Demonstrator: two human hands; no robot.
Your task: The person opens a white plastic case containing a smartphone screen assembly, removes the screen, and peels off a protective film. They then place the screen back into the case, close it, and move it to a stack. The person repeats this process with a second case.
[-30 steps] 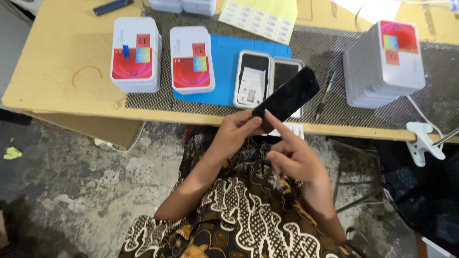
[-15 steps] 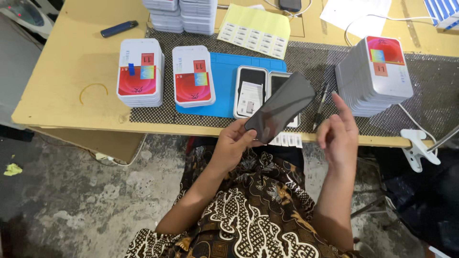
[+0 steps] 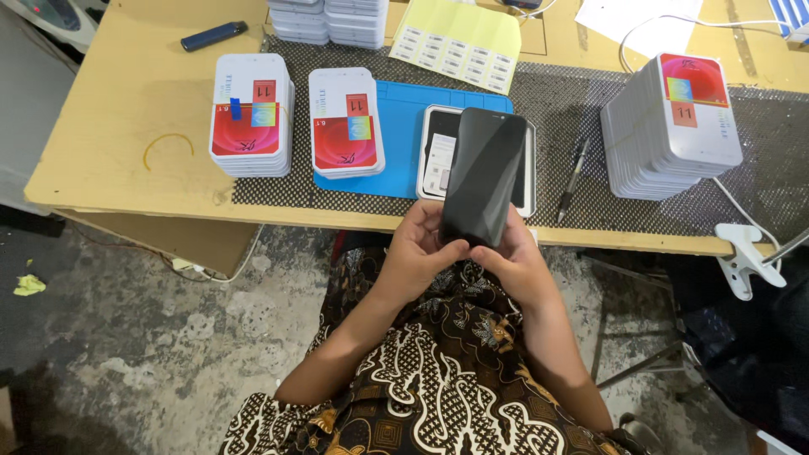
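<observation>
Head view: left hand and right hand both grip one black phone; three box stacks nearby

Glossy black flat glass panel, plain, no pattern. Behind it, a bright blue rubber work mat lies on black-and-white dotted mesh matting. Left of the blue mat: two stacks of white slim boxes with red lower halves and small multicoloured squares. Pale tan wooden tabletop beyond the mesh. Yellow sheet of white labels behind the mat. Brown, black and cream batik-patterned garment below.
</observation>
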